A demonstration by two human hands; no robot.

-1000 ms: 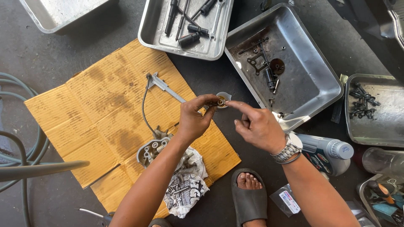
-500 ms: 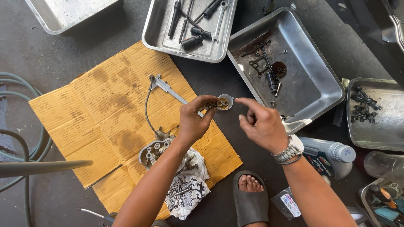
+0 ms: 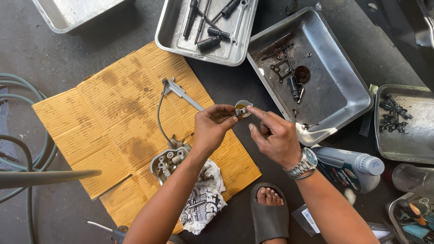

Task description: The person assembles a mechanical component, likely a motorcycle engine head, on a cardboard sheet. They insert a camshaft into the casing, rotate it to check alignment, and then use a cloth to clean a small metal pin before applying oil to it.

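Small round metal part (image 3: 242, 110), shiny at the rim with a yellowish-amber centre, sits up in the air between both hands, above the edge of the stained cardboard sheet (image 3: 108, 131). Left hand (image 3: 212, 126) pinches it from the side with thumb and fingertips; right hand (image 3: 273, 138), wristwatch (image 3: 304, 163) on, has its forefinger stretched out onto the part and the other fingers curled in.

Below the left forearm lies a grey engine casting (image 3: 169, 161) with a cable looping off it, next to a printed rag (image 3: 203, 203). A caliper (image 3: 181, 91) rests on the cardboard.

Now the trays: the steel tray at top (image 3: 174, 47) carries dark sockets, a wrench and long black tools. The big square tray (image 3: 348, 97) to its right holds a small dark gear, a bracket and a few bolts, mostly bare and oily. Far right, another tray (image 3: 384, 144) has a cluster of black screws. An empty-looking pan (image 3: 54, 18) shows at top left. A plastic oil bottle (image 3: 350, 165) lies on its side near the right wrist.
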